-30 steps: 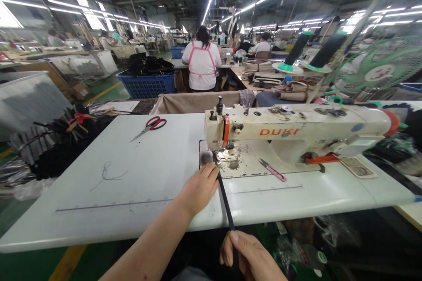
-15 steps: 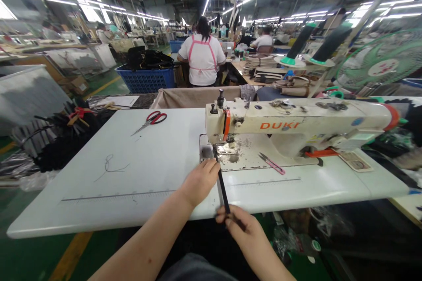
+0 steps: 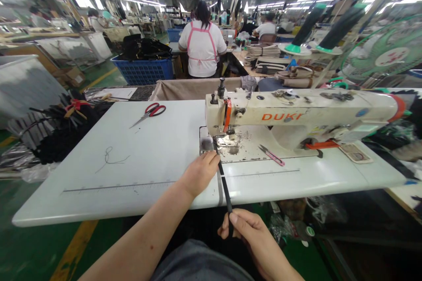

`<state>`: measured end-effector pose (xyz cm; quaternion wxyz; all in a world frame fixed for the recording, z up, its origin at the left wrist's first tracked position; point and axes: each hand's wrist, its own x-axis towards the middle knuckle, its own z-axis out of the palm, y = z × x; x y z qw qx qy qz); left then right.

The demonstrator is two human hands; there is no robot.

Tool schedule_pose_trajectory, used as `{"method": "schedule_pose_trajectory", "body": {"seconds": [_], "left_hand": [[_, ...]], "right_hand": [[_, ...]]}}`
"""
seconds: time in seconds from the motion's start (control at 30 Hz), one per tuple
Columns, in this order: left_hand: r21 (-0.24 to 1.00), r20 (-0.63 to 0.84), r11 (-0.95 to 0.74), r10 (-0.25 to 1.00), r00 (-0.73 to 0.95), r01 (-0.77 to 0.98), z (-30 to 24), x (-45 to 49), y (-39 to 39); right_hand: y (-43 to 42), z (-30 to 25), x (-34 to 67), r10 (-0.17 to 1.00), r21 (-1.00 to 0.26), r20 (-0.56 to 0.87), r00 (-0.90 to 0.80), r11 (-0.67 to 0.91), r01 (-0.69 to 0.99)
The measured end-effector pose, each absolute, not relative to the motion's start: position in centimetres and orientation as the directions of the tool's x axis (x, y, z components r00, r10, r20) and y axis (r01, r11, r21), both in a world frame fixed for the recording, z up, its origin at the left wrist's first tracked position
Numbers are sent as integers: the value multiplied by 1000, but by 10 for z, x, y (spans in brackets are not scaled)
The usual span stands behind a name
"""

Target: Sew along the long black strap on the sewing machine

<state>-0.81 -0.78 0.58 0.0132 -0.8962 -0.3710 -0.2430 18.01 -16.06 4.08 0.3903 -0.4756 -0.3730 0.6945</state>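
A narrow black strap (image 3: 227,193) runs from under the presser foot of the sewing machine (image 3: 250,116) toward me, over the table's front edge. My left hand (image 3: 201,173) lies on the table just in front of the needle plate, its fingers closed on the strap near the foot. Below the edge, my right hand (image 3: 244,226) pinches the strap between thumb and fingers and keeps it stretched. A small white patch crosses the strap between both hands. The strap's far end is hidden beneath the machine head.
Red-handled scissors (image 3: 150,112) and a loose thread (image 3: 110,158) lie on the white table (image 3: 158,140) at left. Pink thread snips (image 3: 273,156) rest on the machine bed. Behind stand a blue basket (image 3: 143,69) and a co-worker (image 3: 201,48); a green fan (image 3: 389,52) is at right.
My right hand has moved down toward me along the strap, and a white patch now shows on it. My left hand stays beside the foot. The whole view has shifted slightly.
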Motion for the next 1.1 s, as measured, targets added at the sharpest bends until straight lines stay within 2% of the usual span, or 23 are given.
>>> {"method": "schedule_pose_trajectory", "body": {"seconds": [0.27, 0.6, 0.9, 1.1], "left_hand": [[115, 445, -724, 650, 616, 680, 9, -7, -10], [114, 448, -731, 642, 622, 673, 5, -4, -7], [73, 451, -675, 679, 579, 735, 4, 1, -4], [53, 453, -717, 638, 623, 695, -3, -5, -4]], "right_hand": [[-164, 22, 193, 895, -946, -291, -339, -322, -40], [-161, 12, 192, 908, -958, -261, -327, -286, -31], [-162, 6, 190, 894, -948, -241, -377, -300, -108], [-154, 18, 199, 864, -988, -54, -500, -119, -99]]}}
